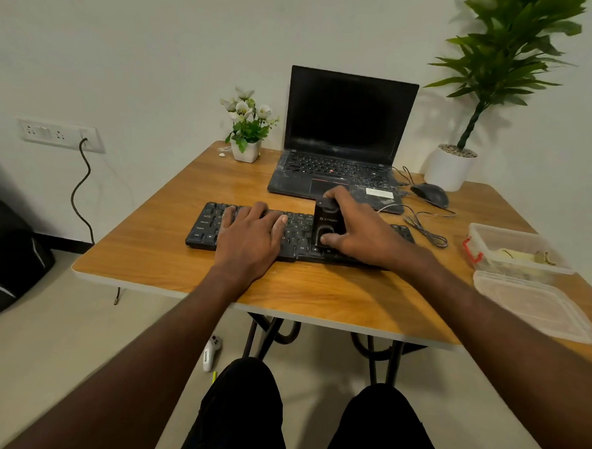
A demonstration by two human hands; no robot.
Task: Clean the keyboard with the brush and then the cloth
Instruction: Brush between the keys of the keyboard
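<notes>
Resting flat on the left half of the black keyboard [297,236], the left hand [253,234] has its fingers [259,210] straight and lightly spread over the keys. The keyboard lies across the middle of the wooden surface [169,265], just in front of an open laptop [343,141]. On its right half the right hand [359,229] grips the black brush [329,222], thumb and fingers curled round it. Farther right sit a clear container [512,253] and its lid [534,305].
</notes>
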